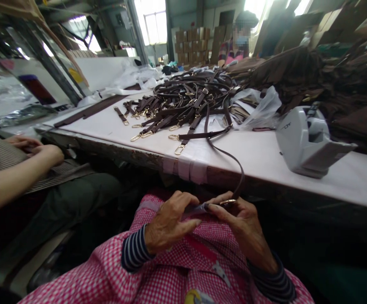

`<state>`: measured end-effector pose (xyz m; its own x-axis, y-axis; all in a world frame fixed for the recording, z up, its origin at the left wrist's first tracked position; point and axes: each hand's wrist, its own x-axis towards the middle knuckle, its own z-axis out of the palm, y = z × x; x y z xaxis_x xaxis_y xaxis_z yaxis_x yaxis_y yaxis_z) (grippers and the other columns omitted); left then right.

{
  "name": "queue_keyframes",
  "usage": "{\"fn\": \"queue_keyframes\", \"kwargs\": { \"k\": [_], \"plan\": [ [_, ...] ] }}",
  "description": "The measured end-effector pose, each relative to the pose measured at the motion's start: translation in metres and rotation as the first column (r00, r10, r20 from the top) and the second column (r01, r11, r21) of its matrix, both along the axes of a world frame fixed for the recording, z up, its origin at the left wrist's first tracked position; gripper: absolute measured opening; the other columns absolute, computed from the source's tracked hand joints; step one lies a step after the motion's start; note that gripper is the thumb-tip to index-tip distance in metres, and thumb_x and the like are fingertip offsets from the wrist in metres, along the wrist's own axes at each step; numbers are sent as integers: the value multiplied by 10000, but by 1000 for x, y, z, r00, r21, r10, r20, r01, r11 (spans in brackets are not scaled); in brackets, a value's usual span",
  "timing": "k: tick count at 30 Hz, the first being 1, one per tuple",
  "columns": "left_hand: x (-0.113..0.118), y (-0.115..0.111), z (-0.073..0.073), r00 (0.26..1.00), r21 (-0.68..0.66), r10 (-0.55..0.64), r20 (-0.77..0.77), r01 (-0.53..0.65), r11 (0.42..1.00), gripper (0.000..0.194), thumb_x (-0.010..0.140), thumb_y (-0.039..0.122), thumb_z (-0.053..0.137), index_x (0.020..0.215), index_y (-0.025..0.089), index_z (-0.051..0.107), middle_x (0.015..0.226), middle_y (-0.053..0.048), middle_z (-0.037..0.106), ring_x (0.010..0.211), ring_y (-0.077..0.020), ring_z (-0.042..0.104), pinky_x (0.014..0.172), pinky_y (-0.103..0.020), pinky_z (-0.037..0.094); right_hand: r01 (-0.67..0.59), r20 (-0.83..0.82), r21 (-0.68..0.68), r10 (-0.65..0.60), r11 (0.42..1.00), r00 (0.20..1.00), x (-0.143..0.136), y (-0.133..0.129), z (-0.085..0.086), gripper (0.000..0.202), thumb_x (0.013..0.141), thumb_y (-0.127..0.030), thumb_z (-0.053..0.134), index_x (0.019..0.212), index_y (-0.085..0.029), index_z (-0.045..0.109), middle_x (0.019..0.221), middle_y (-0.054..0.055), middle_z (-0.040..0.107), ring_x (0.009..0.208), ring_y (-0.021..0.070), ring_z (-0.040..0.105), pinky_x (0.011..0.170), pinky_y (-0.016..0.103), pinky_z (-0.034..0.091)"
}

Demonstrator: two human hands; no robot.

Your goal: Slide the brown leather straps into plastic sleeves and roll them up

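Above my lap, my right hand pinches a dark brown strap near its gold metal fitting. The rest of this strap curves up over the table edge to the pile. My left hand is curled loosely around a pale, shiny-looking end part of the strap between the two hands. Its thumb stands apart from the fingers, and the fingertips are partly hidden. Just beyond the table edge lies a heap of similar brown straps with gold clips towards me.
On the white table stands a grey tape dispenser at the right. Clear plastic bags and dark brown fabric goods lie behind. A co-worker's arm is close on my left; another person is across the table.
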<state>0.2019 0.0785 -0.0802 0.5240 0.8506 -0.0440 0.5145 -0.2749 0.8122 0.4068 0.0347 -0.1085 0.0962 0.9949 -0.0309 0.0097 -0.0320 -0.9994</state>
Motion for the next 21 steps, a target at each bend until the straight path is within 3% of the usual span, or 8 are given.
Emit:
{"fn": "queue_keyframes", "kwargs": {
  "k": [2, 5, 10, 13, 15, 21],
  "plan": [
    [2, -4, -8, 999, 37, -40, -16, 41, 998, 340, 832, 265, 728, 1159, 184, 685, 1123, -70, 703, 1060, -248, 611, 930, -365, 460, 18, -19, -3, -18, 1000, 1000, 0, 0, 3, 267, 839, -433, 814, 846, -174, 748, 820, 41, 735, 731, 186, 656, 653, 279, 500],
    [7, -4, -14, 997, -34, -57, 57, 59, 998, 204, 907, 255, 662, 1091, 192, 725, 1049, -38, 735, 998, -212, 649, 890, -321, 464, 13, -30, -3, -13, 1000, 999, 0, -1, 6, 305, 849, -457, 795, 800, -165, 720, 733, 24, 689, 649, 161, 602, 593, 267, 467],
    [11, 0, -10, 984, -42, -95, 150, 103, 994, 139, 931, 257, 655, 958, 190, 775, 952, -29, 753, 940, -195, 657, 862, -294, 461, 43, -48, 12, -43, 999, 998, -1, -2, 5, 328, 858, -462, 786, 745, -171, 683, 626, 0, 641, 560, 142, 558, 548, 260, 458],
    [10, -5, -4, 991, 59, 10, 130, -18, 998, 99, 914, 245, 686, 939, 189, 764, 964, -37, 733, 969, -200, 628, 881, -296, 448, 79, -56, 17, -78, 997, 995, -3, -2, 2, 337, 855, -473, 789, 748, -173, 679, 608, -6, 630, 536, 137, 546, 522, 255, 449],
    [9, -9, -1, 987, 55, 116, 115, -123, 991, 102, 923, 265, 679, 928, 189, 747, 931, -30, 714, 898, -183, 623, 810, -281, 450, 112, -40, 15, -111, 994, 993, -6, -2, 0, 339, 853, -483, 791, 760, -174, 685, 612, -4, 632, 540, 140, 547, 521, 257, 446],
    [13, -11, -7, 967, -200, 218, 132, -189, 961, 230, 919, 360, 645, 798, 173, 701, 724, 6, 651, 673, -138, 554, 611, -252, 396, 140, 65, 64, -144, 988, 987, -14, -3, -3, 320, 853, -478, 786, 775, -179, 704, 683, 11, 651, 612, 157, 572, 564, 268, 459]
  ]
}}
